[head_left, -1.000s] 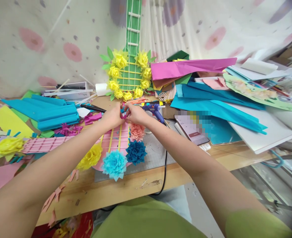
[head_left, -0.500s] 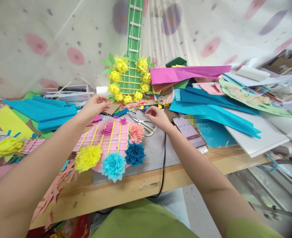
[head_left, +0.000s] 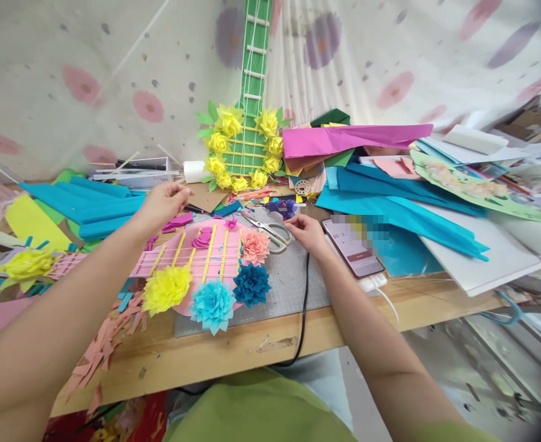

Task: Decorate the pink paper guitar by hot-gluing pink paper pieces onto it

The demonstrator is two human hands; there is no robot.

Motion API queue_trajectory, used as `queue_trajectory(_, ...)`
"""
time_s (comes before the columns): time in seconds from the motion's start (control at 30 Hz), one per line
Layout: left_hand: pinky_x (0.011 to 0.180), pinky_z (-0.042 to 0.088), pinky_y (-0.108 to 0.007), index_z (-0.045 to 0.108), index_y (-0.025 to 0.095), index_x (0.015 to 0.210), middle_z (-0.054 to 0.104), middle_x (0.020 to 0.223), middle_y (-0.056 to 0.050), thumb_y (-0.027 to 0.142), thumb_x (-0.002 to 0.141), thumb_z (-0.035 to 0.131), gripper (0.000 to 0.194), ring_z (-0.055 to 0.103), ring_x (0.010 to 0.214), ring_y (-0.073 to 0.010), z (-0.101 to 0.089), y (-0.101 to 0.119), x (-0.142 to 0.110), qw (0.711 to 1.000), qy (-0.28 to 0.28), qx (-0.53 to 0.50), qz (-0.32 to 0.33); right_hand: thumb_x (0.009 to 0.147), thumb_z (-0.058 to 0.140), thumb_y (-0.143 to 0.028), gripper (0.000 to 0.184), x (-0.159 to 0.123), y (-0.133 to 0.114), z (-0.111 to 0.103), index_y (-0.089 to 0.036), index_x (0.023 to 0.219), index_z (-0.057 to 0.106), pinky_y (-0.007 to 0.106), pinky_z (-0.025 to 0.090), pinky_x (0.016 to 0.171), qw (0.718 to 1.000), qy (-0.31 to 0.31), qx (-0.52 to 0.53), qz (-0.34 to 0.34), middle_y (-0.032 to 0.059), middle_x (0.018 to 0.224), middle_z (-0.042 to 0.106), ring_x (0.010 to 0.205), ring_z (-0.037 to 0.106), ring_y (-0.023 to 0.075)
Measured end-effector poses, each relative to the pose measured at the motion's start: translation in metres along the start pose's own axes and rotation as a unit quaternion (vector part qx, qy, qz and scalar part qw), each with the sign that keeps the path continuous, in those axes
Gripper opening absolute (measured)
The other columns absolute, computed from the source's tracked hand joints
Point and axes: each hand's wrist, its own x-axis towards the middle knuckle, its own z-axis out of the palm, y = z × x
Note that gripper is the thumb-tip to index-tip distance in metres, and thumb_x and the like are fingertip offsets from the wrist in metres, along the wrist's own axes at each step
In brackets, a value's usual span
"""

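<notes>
My left hand (head_left: 167,199) hovers over the upper left of a pink paper guitar (head_left: 185,301), its fingers curled together; anything inside them is too small to see. My right hand (head_left: 307,234) has its fingertips pinched by the handle of the scissors (head_left: 275,238), which lie on the grey mat; whether it grips the handle is unclear. A blue glue gun (head_left: 283,207) lies just beyond. On the guitar are a yellow flower (head_left: 168,290), a light blue flower (head_left: 213,305), a dark blue flower (head_left: 252,285), a coral flower (head_left: 254,247) and magenta petals (head_left: 203,237).
A green guitar (head_left: 245,153) with yellow flowers leans at the back. Blue crepe paper (head_left: 385,196) and magenta paper (head_left: 353,140) pile up on the right, beside a phone (head_left: 360,255). More blue paper (head_left: 91,205) lies left. A black cable (head_left: 305,301) crosses the table edge.
My right hand has moved slightly right and toward me, uncovering the glue gun. My left hand has shifted a little left. The view has turned slightly; the guitar and scissors look unmoved.
</notes>
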Motion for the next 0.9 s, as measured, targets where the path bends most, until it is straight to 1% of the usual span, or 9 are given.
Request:
queue_trajectory(0.13,0.052,0.031,-0.020,0.052,0.016,0.076,0.036,0.050,0.007,0.017,0.090,0.048,0.015,0.033,0.047,-0.0050,-0.023,0.013,0.009,0.982,0.132,-0.112,0.073,0.065,0.065,-0.045,0.027,-0.001,-0.002,0.007,-0.019,0.066,0.059,0.026,0.037,0.058,0.999,-0.019,-0.032,0.001,-0.0011,0.061,0.058,0.057,0.047,0.0117)
queue_trajectory(0.23,0.051,0.028,-0.018,0.045,0.017,0.078,0.027,0.050,0.009,0.024,0.097,0.040,0.020,0.026,0.046,-0.0044,-0.056,0.025,0.015,0.943,0.264,-0.200,0.040,0.066,0.065,-0.047,0.028,0.000,-0.003,0.007,-0.020,0.066,0.058,0.026,0.036,0.055,0.999,-0.020,-0.044,0.001,-0.0017,0.059,0.056,0.055,0.046,0.0119)
queue_trajectory(0.3,0.052,0.026,-0.016,0.040,0.018,0.079,0.022,0.050,0.009,0.018,0.099,0.027,0.024,0.021,0.046,-0.0041,-0.075,0.025,0.020,0.916,0.321,-0.241,-0.005,0.069,0.063,-0.050,0.030,0.000,-0.003,0.005,-0.021,0.067,0.057,0.026,0.037,0.055,0.999,-0.008,-0.046,0.002,-0.0017,0.058,0.055,0.056,0.047,0.0127)
queue_trajectory(0.4,0.053,0.027,-0.014,0.039,0.017,0.080,0.028,0.054,0.009,0.004,0.089,0.034,0.017,0.026,0.049,-0.0023,-0.085,0.014,0.023,0.905,0.365,-0.217,-0.030,0.075,0.058,-0.055,0.035,0.000,-0.002,0.000,-0.021,0.067,0.054,0.027,0.038,0.057,0.997,0.049,-0.064,-0.001,-0.0014,0.057,0.053,0.056,0.047,0.0133)
queue_trajectory(0.47,0.052,0.027,-0.013,0.043,0.016,0.079,0.033,0.056,0.008,0.005,0.084,0.044,0.012,0.029,0.052,-0.0021,-0.076,0.000,0.021,0.936,0.308,-0.169,-0.024,0.077,0.056,-0.056,0.036,0.000,0.000,-0.002,-0.021,0.070,0.052,0.028,0.039,0.059,0.990,0.112,-0.086,-0.003,-0.0008,0.060,0.053,0.058,0.047,0.0137)
queue_trajectory(0.53,0.051,0.031,-0.017,0.048,0.016,0.079,0.037,0.058,0.007,0.014,0.088,0.043,0.011,0.032,0.050,-0.0033,-0.057,-0.013,0.016,0.977,0.200,-0.074,-0.006,0.078,0.056,-0.053,0.033,0.000,0.004,-0.002,-0.021,0.076,0.052,0.030,0.043,0.065,0.975,0.182,-0.122,-0.025,0.0016,0.070,0.056,0.065,0.050,0.0156)
queue_trajectory(0.63,0.051,0.034,-0.020,0.060,0.014,0.074,0.050,0.058,0.003,0.025,0.080,0.059,0.012,0.042,0.053,-0.0060,-0.025,-0.030,0.009,0.997,0.079,-0.009,-0.019,0.078,0.058,-0.045,0.029,0.001,0.011,0.002,-0.020,0.090,0.053,0.036,0.047,0.080,0.950,0.234,-0.189,-0.086,0.0089,0.091,0.058,0.085,0.054,0.0212)
queue_trajectory(0.73,0.053,0.039,-0.024,0.061,0.018,0.068,0.060,0.061,0.000,0.037,0.069,0.068,0.020,0.052,0.058,-0.0123,-0.002,-0.041,0.007,0.983,-0.076,0.165,-0.030,0.078,0.060,-0.039,0.034,0.002,0.019,0.008,-0.017,0.102,0.052,0.041,0.046,0.090,0.947,0.214,-0.214,-0.107,0.0143,0.103,0.056,0.099,0.053,0.0258)
queue_trajectory(0.9,0.060,0.044,-0.027,0.061,0.021,0.061,0.069,0.068,-0.003,0.041,0.058,0.070,0.022,0.062,0.068,-0.0198,0.016,-0.048,0.012,0.950,-0.146,0.278,0.003,0.077,0.061,-0.036,0.039,0.003,0.029,0.014,-0.017,0.110,0.050,0.043,0.046,0.092,0.960,0.168,-0.207,-0.083,0.0147,0.108,0.057,0.102,0.055,0.0263)
